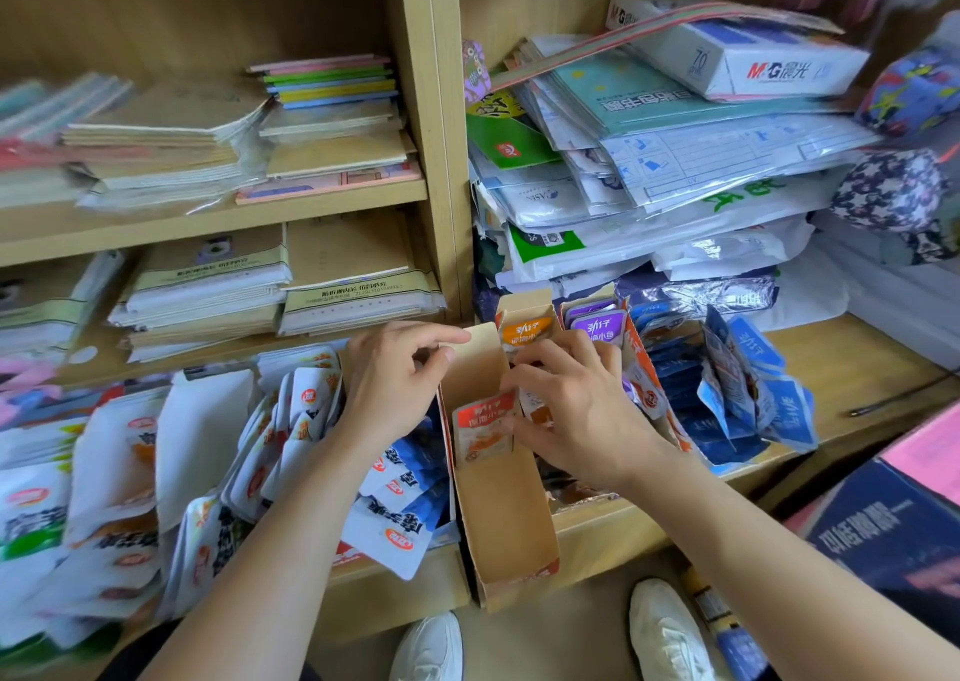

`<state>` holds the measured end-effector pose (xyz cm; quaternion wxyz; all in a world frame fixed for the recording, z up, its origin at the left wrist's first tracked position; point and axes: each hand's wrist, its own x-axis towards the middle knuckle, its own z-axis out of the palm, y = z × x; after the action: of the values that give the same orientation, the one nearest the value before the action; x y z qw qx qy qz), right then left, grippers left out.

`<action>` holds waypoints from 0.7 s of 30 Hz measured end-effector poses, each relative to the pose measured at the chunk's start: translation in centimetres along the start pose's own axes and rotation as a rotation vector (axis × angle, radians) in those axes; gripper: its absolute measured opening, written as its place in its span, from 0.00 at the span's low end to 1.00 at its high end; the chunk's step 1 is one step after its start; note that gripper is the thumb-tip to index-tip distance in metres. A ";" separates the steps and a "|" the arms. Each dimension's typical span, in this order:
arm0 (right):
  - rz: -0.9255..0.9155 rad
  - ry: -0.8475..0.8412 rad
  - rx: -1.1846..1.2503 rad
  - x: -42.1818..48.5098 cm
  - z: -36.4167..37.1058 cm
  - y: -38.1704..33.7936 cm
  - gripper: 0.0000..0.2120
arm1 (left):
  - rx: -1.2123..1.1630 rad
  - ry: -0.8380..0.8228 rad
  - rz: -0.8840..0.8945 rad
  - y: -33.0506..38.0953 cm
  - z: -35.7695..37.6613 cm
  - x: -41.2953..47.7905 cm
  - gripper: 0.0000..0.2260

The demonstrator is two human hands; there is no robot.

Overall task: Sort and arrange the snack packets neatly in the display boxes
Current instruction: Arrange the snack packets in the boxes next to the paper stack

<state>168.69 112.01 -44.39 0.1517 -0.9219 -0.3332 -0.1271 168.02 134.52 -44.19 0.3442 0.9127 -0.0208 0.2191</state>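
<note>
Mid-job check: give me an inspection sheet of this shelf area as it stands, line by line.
Surface: wooden shelf ledge, bare only at the far right.
Job's things: open cardboard display box jutting over the ledge edge, its front half empty; orange-red packets upright inside; purple packets and blue packets to its right.
Clutter: loose white packets heaped left of the box.
Grippers: left hand pinches the top of the box's left wall; right hand grips the orange-red packets inside.
Cables: nothing seen.
Surroundings: notebook stacks on the shelves above; paper ream top right; white shoes below.
</note>
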 end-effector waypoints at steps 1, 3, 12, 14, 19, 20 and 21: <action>-0.016 0.006 0.004 -0.3 0.0 0.0 0.14 | -0.006 -0.008 -0.002 0.0 0.0 0.0 0.10; -0.034 -0.011 0.007 -0.6 0.2 0.0 0.12 | -0.010 -0.019 -0.011 0.1 -0.1 0.1 0.11; -0.048 -0.212 -0.009 -0.8 -1.2 -0.1 0.26 | 0.024 -0.063 0.005 0.4 -0.5 -0.2 0.14; -0.042 -0.200 -0.013 -0.8 -1.2 -0.1 0.28 | 0.100 -0.167 0.021 0.5 -1.0 -0.3 0.22; -0.035 -0.119 0.018 -0.5 -0.7 -0.1 0.23 | 0.233 -0.386 0.111 0.7 -2.3 -0.8 0.40; -0.033 -0.087 0.031 -0.4 -0.5 -0.1 0.19 | 0.221 -0.394 0.112 0.7 -2.5 -0.8 0.40; -0.028 -0.049 0.045 -0.2 -0.3 -0.1 0.15 | 0.212 -0.403 0.116 0.6 -2.6 -0.8 0.40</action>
<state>168.37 111.86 -44.15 0.1622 -0.9162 -0.3526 -0.0993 166.13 135.60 -42.41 0.2219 0.9664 -0.1186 0.0526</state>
